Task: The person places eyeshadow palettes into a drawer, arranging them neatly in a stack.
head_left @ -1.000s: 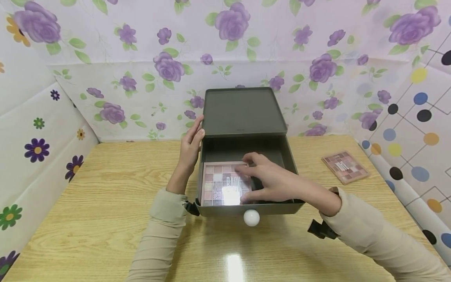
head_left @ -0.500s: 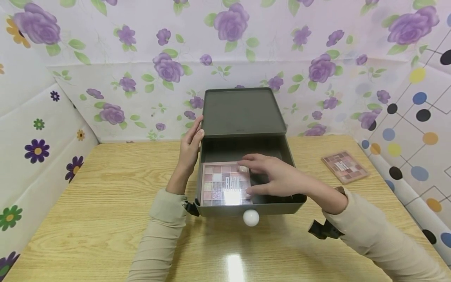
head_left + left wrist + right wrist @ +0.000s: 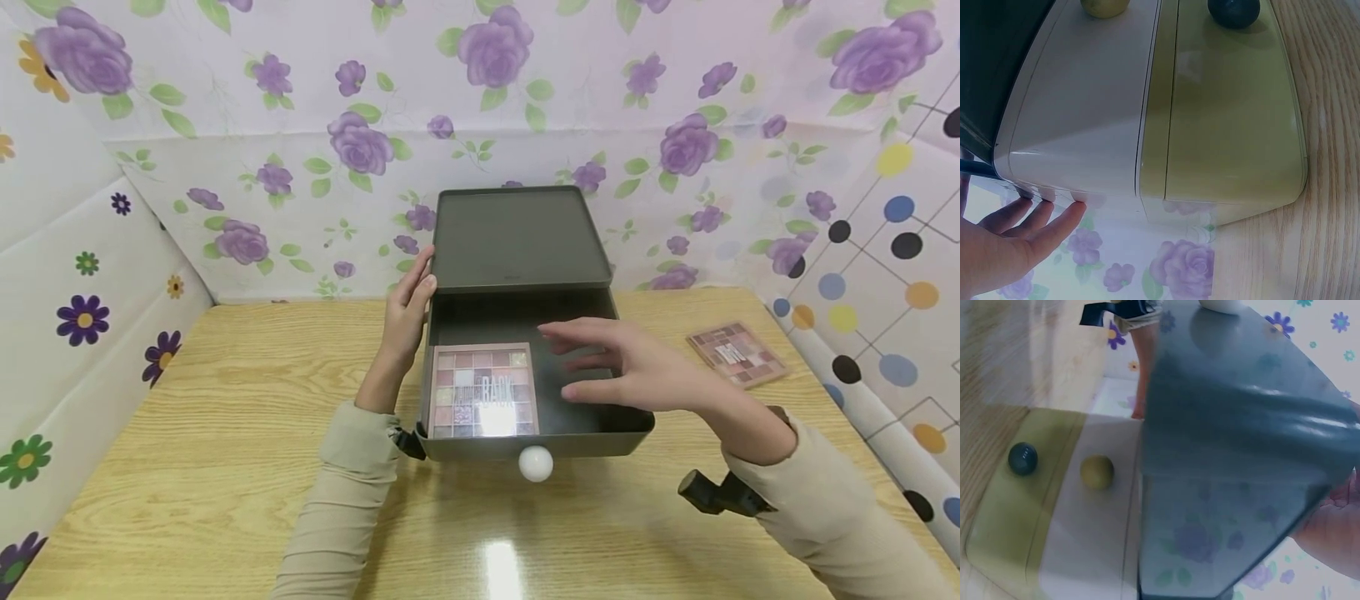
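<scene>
A dark grey drawer box stands at the back of the wooden table, its drawer pulled out toward me. An eyeshadow palette lies flat in the drawer's left half. My left hand rests with straight fingers against the box's left side; the left wrist view shows those fingers touching the box wall. My right hand hovers open over the drawer's bare right half, holding nothing. In the right wrist view only part of that hand shows beside the dark drawer.
A white round knob sticks out of the drawer front. A second palette lies on the table at the right, near the dotted wall. Flowered panels close off the back and both sides.
My right hand has let go of the palette in the drawer, lifted and moved to the right. The palette stays in the drawer's left half. The left hand has not moved.
</scene>
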Available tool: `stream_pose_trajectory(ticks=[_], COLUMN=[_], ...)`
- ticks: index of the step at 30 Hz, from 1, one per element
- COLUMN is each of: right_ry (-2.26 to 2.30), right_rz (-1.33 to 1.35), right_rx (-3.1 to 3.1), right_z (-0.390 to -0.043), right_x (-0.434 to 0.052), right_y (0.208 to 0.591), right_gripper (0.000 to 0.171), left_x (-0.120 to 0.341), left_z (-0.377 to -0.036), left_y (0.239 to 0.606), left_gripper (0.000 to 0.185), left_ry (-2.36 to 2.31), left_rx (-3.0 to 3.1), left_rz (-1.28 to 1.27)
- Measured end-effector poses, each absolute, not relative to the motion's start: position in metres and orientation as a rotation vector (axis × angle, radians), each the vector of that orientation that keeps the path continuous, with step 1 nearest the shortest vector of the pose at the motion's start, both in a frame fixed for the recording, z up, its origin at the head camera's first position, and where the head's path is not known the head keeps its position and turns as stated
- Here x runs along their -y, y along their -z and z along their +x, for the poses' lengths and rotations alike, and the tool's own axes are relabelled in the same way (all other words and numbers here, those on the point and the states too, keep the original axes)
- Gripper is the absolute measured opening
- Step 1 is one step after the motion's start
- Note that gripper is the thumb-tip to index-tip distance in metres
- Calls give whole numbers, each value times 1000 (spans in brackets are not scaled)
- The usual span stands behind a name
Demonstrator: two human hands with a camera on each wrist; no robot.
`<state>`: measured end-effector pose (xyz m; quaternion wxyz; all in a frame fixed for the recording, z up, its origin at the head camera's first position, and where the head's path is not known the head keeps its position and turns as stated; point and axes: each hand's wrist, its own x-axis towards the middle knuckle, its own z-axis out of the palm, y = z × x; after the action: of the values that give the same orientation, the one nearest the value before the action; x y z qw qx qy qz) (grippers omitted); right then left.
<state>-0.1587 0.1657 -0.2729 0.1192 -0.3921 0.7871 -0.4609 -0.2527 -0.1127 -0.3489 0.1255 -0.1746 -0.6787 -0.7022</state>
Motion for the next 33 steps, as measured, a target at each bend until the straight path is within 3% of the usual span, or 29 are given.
stream_pose_trajectory(ticks=[12, 18, 33], right_ry=[1298, 1333, 1369], right_rz=[-1130, -1268, -1378], right_rx=[-2465, -2451, -2497], right_z=[-150, -149, -145], right_x=[-191, -202, -222], right_y=[259, 260, 258], right_gripper=[47, 39, 48], left_x=[113, 113, 112], left_z=[-253, -253, -252], left_y=[348, 349, 348], left_gripper=[52, 52, 51], left_ry=[2043, 2050, 2027], left_rx=[1982, 1974, 1978], left_rz=[-501, -513, -516])
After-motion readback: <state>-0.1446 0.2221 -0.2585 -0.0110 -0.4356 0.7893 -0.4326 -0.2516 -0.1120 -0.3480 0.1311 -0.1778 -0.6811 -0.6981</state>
